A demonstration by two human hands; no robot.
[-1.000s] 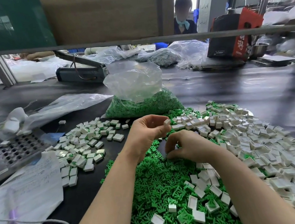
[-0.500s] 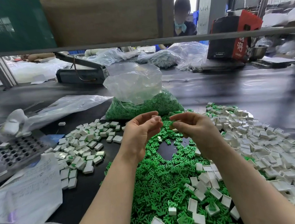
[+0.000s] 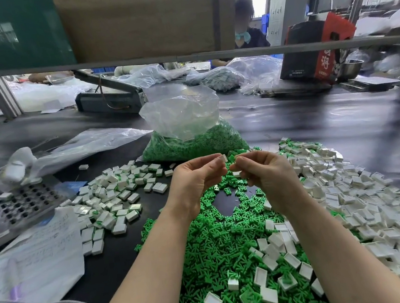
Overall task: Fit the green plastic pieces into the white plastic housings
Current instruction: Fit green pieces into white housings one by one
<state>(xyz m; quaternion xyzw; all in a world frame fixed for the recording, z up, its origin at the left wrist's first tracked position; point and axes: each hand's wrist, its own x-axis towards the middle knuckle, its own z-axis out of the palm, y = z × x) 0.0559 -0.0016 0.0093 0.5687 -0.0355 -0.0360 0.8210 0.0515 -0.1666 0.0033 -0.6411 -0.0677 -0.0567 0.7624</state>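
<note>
My left hand is raised above the table and pinches a small white housing at its fingertips. My right hand is held close beside it, its fingertips pinching a small green piece that is mostly hidden. Below both hands spreads a pile of loose green pieces. A heap of empty white housings lies to the right. To the left sits a pile of housings with green showing in them.
A clear bag of green pieces stands behind my hands. At the left are a perforated metal block, a written paper sheet and a plastic bag. A person sits beyond the shelf bar.
My right hand rose from the green pile up to the left hand. Both hands lifted and came together, fingertips now nearly touching.
</note>
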